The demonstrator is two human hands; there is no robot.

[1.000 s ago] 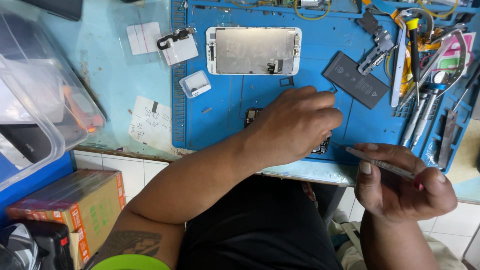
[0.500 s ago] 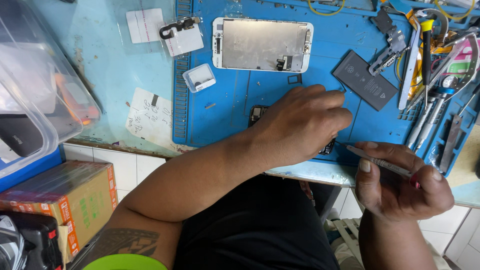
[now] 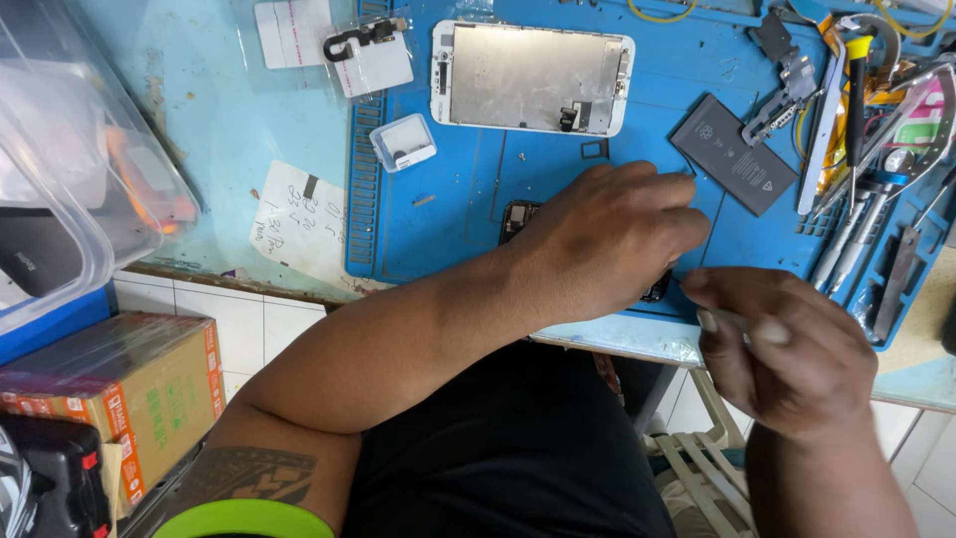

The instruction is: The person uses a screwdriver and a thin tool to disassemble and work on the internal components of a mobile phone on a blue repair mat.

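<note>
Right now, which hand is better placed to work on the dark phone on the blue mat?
Right hand, probably: it holds a thin tool just off the phone, while the left hand lies over the phone, pinning it.

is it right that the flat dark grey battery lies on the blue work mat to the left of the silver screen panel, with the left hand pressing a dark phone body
Not quite. In the head view the flat dark grey battery lies to the right of the silver screen panel, on the blue work mat. The left hand does press the dark phone body.

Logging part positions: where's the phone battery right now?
Head view, upper right: the black battery lies flat on the blue mat, right of the screen panel, just beyond the left hand.
</note>
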